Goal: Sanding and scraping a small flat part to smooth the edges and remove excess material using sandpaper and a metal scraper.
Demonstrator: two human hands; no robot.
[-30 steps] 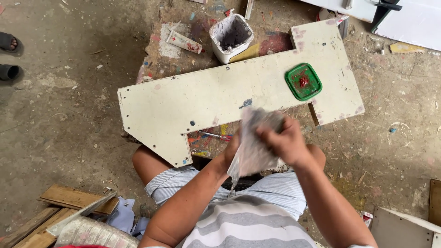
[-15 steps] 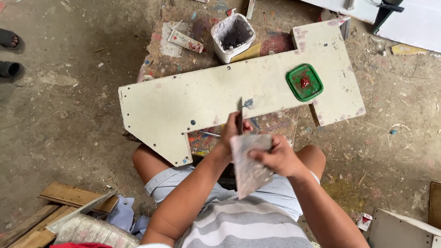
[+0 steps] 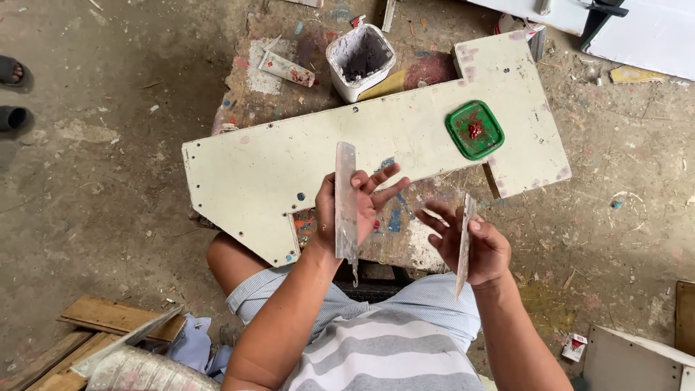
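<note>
Left hand (image 3: 355,206) holds a flat scraper blade (image 3: 346,199) upright against the palm, fingers spread, thumb pinning it. Right hand (image 3: 474,246) has its grip closed on a second thin blade (image 3: 463,246), edge-on to camera. Both sit over the lap, just below the white board (image 3: 289,166). Green lid (image 3: 474,130) on the board holds a red paste blob. White tub (image 3: 360,61) beyond it, dark residue inside.

One head-worn camera looks steeply down, close above the lap, panel (image 3: 376,156) and floor (image 3: 94,181).
</note>
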